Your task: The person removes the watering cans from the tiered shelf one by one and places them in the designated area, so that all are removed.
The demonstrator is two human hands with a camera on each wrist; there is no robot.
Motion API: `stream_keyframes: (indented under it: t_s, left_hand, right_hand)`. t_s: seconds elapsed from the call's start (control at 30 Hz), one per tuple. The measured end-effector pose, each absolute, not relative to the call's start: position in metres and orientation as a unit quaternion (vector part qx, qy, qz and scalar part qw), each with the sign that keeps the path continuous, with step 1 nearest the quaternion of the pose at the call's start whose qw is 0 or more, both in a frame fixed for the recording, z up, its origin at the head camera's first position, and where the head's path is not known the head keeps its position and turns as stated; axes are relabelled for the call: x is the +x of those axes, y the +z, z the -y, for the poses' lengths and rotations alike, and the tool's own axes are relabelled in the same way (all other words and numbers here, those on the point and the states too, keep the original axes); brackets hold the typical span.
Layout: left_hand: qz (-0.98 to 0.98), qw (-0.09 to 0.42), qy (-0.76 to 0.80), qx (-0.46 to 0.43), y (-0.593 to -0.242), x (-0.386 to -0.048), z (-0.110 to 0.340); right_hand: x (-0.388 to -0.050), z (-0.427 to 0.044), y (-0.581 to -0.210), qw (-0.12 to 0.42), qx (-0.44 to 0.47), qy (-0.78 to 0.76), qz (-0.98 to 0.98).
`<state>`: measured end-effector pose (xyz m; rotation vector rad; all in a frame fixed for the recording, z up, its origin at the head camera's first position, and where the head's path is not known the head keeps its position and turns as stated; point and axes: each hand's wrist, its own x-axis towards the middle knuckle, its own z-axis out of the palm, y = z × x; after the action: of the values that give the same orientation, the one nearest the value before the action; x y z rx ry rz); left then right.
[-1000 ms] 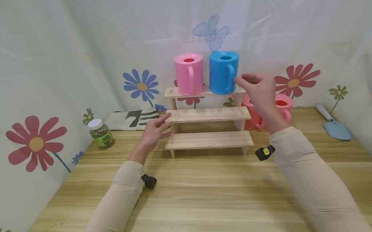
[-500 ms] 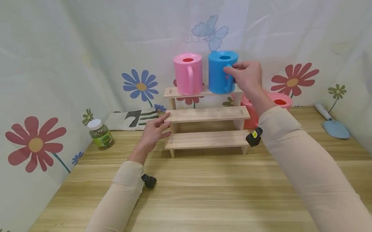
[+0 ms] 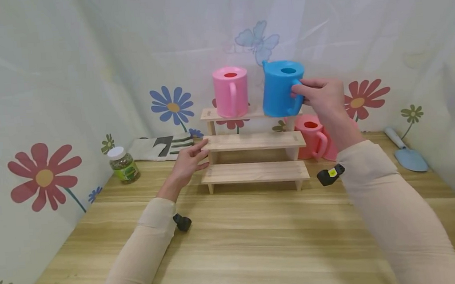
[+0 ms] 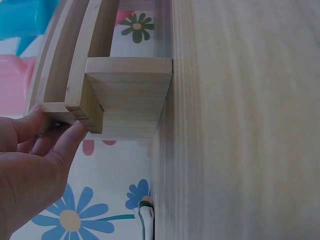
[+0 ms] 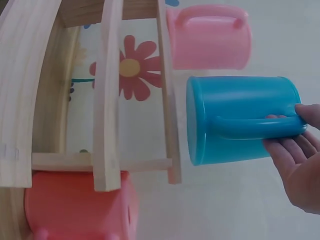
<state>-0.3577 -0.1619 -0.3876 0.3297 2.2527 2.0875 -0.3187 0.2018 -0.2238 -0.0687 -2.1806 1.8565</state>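
My right hand (image 3: 326, 99) grips the handle of a blue watering can (image 3: 279, 89) at the right end of the top step. In the right wrist view a gap shows between the can's base and that step, and the can leans slightly. A pink watering can (image 3: 228, 95) stands upright on the same step, to the left. With thumb above and fingers below, my left hand (image 4: 35, 165) pinches the left end of the middle step of the three-tier wooden stand (image 3: 253, 141). Both lower steps are bare.
Two coral-red watering cans (image 3: 309, 138) stand on the table right of the stand, one partly hidden by my right arm. A trowel (image 3: 409, 154) lies at far right. Left of the stand are a lidded jar (image 3: 124, 168) and a gardening glove (image 3: 159, 147).
My right hand reached the blue can's handle, took hold of it, and raised the can slightly off the step, shifting it right. The left hand and the pink can stay put.
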Motion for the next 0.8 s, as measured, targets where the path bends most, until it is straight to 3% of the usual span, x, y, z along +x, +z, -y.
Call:
stream_keyframes:
  t_s: [0.5,0.8]
  left_hand:
    - [-0.723,0.033,0.682,0.104,-0.386,-0.357,0.162]
    - [-0.722,0.027,0.683,0.105,-0.388,-0.357,0.161]
  right_hand:
    - [-0.24,-0.282,-0.252,0.198,-0.016,0.53,0.824]
    - [-0.211,-0.331,-0.258,0.116,0.004,0.477,0.871]
